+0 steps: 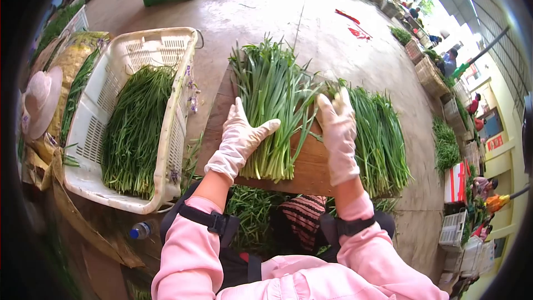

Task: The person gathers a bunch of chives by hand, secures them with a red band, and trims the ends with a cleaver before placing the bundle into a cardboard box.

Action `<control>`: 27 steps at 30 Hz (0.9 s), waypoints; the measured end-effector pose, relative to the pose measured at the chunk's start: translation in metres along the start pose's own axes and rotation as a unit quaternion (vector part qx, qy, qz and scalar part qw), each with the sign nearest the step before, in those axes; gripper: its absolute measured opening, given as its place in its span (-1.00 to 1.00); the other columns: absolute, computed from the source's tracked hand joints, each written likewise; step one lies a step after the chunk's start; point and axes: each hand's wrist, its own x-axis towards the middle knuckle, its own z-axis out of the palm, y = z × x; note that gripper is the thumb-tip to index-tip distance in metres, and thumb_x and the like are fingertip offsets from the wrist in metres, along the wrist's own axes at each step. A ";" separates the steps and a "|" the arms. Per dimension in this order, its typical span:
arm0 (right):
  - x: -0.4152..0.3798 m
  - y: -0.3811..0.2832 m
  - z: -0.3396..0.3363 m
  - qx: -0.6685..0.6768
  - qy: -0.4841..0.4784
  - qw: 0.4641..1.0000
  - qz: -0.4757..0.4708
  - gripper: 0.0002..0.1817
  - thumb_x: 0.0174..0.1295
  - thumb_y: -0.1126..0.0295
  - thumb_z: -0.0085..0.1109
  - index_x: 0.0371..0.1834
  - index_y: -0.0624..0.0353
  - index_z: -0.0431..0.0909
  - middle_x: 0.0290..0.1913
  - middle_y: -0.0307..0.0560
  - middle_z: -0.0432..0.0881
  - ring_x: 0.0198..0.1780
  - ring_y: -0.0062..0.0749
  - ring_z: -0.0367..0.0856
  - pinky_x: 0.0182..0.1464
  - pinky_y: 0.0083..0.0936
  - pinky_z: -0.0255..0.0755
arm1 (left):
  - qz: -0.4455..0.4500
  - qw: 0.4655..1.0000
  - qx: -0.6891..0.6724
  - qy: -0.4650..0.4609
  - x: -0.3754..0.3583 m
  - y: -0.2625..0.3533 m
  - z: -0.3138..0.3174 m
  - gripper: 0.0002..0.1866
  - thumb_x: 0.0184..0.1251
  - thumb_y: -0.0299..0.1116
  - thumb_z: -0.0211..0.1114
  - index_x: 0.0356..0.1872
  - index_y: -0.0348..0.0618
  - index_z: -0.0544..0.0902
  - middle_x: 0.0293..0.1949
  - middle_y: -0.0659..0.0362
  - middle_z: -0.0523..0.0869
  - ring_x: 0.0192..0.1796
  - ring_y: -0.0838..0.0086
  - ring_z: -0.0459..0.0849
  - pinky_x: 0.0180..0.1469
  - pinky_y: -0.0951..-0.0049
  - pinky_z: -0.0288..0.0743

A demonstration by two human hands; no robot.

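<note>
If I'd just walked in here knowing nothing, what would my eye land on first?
Probably the bunch of long green leaves in the middle, on a brown board, with a second bunch to its right. Next come the white-gloved left hand, at the middle bunch's left side, and right hand, between the two bunches. Off to the left, a big white crate holds more greens.

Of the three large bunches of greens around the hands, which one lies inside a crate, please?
The leftmost bunch, inside the white crate. The middle bunch and the right bunch lie on the wooden board instead.
</note>
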 end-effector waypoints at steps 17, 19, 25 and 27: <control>-0.023 0.052 0.007 0.155 -0.351 0.905 0.186 -0.07 0.32 -0.41 0.11 0.61 -0.05 0.31 0.62 0.33 0.16 0.54 0.10 0.30 0.46 -0.12 0.32 | -0.092 0.993 -0.067 -0.023 0.007 0.005 0.018 0.47 -0.05 0.43 0.55 0.66 -0.30 -0.09 0.52 -0.31 0.32 0.54 -0.04 0.36 0.55 0.20 0.25; -0.004 0.051 0.007 0.014 -0.313 0.939 0.146 0.03 0.27 -0.42 0.15 0.61 0.12 0.26 0.61 0.38 0.15 0.55 0.15 0.28 0.50 -0.15 0.27 | -0.083 0.994 -0.073 -0.023 0.007 0.010 0.017 0.46 -0.04 0.42 0.55 0.66 -0.29 -0.09 0.51 -0.31 0.33 0.54 -0.04 0.37 0.54 0.21 0.26; 0.029 0.049 -0.051 -0.270 0.148 0.947 -0.094 -0.05 0.28 -0.20 0.31 0.46 0.41 0.33 0.39 0.38 0.45 0.40 0.21 0.42 0.47 -0.16 0.28 | -0.101 0.990 -0.098 -0.031 0.002 0.015 0.013 0.41 0.03 0.35 0.57 0.67 -0.26 -0.10 0.50 -0.26 0.37 0.51 0.02 0.41 0.53 0.23 0.27; 0.013 0.050 -0.070 -0.232 0.057 0.970 -0.045 -0.28 0.34 -0.19 0.24 0.21 0.32 0.56 0.12 0.23 0.66 0.13 0.16 0.60 0.23 -0.14 0.45 | -0.107 0.989 -0.098 -0.035 0.000 0.018 0.011 0.40 0.03 0.34 0.57 0.67 -0.26 -0.10 0.50 -0.27 0.37 0.51 0.02 0.41 0.52 0.24 0.28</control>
